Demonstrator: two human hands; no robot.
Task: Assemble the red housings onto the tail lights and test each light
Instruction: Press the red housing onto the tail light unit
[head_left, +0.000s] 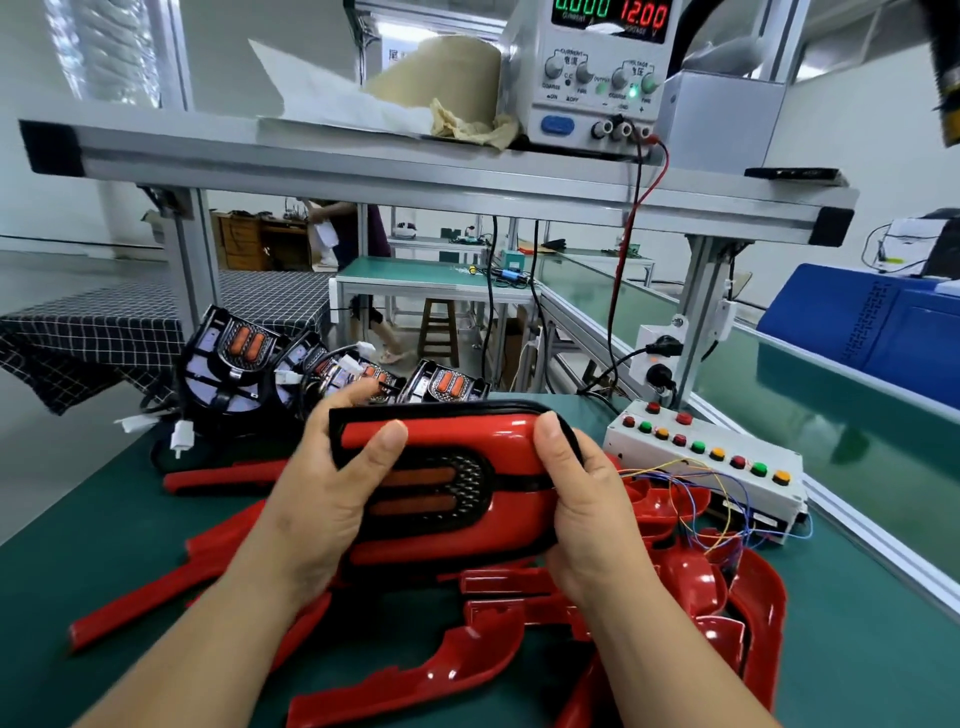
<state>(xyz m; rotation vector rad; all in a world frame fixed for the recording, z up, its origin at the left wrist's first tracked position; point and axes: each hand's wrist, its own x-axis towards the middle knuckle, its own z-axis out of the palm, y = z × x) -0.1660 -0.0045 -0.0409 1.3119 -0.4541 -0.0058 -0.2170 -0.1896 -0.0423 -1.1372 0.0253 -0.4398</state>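
Note:
A tail light with a red housing (467, 436) fitted on its front is held up above the green bench. My left hand (322, 488) grips its left end, thumb on the red face and fingers behind. At its right end my right hand (587, 499) grips it the same way, thumb over the black rim. Two orange lenses in a black honeycomb panel show at the middle of the light. Several loose red housings (431, 675) lie on the mat under my arms. Bare tail lights (234, 364) with white connectors sit at the back left.
A white test box (701, 467) with red, green and yellow buttons and loose wires stands at the right. On the shelf above, a power supply (597, 67) reads 0.000 and 12.00, with a red lead hanging down. A blue bin (857, 317) sits far right.

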